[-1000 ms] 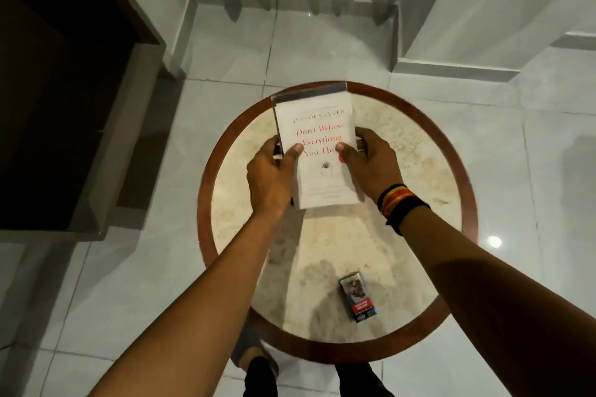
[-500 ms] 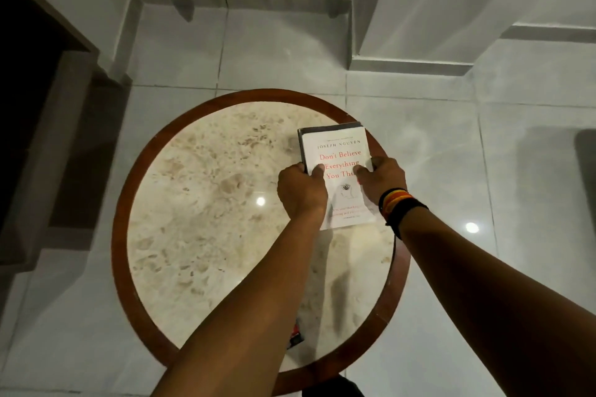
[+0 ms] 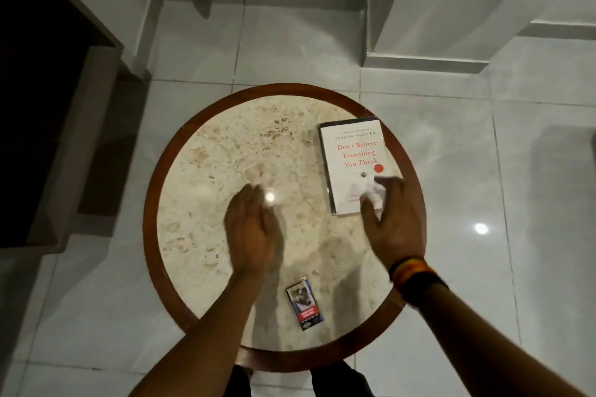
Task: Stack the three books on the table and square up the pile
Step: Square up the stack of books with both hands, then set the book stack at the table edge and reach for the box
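Round marble table (image 3: pixel 225 151), pile of books (image 3: pixel 353 164) sits far right, long side running away from me. Right hand (image 3: pixel 392 222) is nearest, fingers loose over its near edge; left hand (image 3: pixel 253 229) open, empty.

Round table (image 3: pixel 151 235) w/ marble-look top & dark wood rim, on pale tiled floor (image 3: pixel 532 171). Pile of books (image 3: pixel 351 151) lies flat at the right side of the top, white cover w/ red title up, dark edge of a lower book showing along its left & far sides. Left hand (image 3: pixel 251 229) blurred, fingers loose, over mid-table, holding nothing. Right hand (image 3: pixel 396 222) blurred, spread, fingertips over the pile's near corner; contact unclear. Wristbands (image 3: pixel 412 277) on right wrist. Small printed box (image 3: pixel 304 304) near the table's front edge.
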